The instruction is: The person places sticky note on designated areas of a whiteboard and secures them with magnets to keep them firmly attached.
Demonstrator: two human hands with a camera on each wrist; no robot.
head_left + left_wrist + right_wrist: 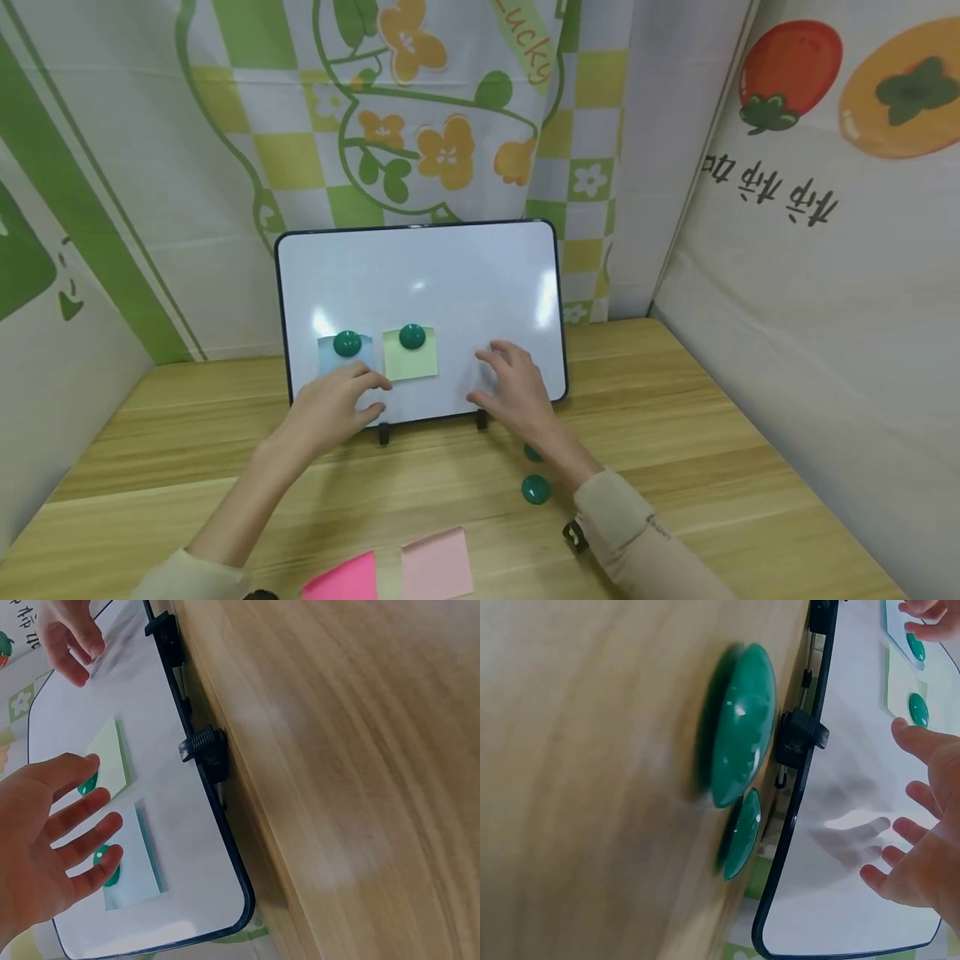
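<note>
A whiteboard [480, 283] with a black rim stands upright on the table. On its lower left, a blue sticky note [330, 354] and a green sticky note [411, 362] hang side by side, a round green magnet [347, 343] on the blue one and another green magnet [412, 337] on the green one. My left hand [333, 404] is before the blue note, fingers spread and holding nothing. Right of the green note, my right hand [516, 387] hovers near the board's bare surface, also with nothing in its relaxed fingers. The right wrist view shows its shadow on the board.
Two loose green magnets [744, 724] lie on the wooden table [637, 400], one partly behind my right wrist in the head view. A bright pink note [345, 577] and a pale pink note [437, 564] lie at the near edge. Black clip feet [384, 433] support the board.
</note>
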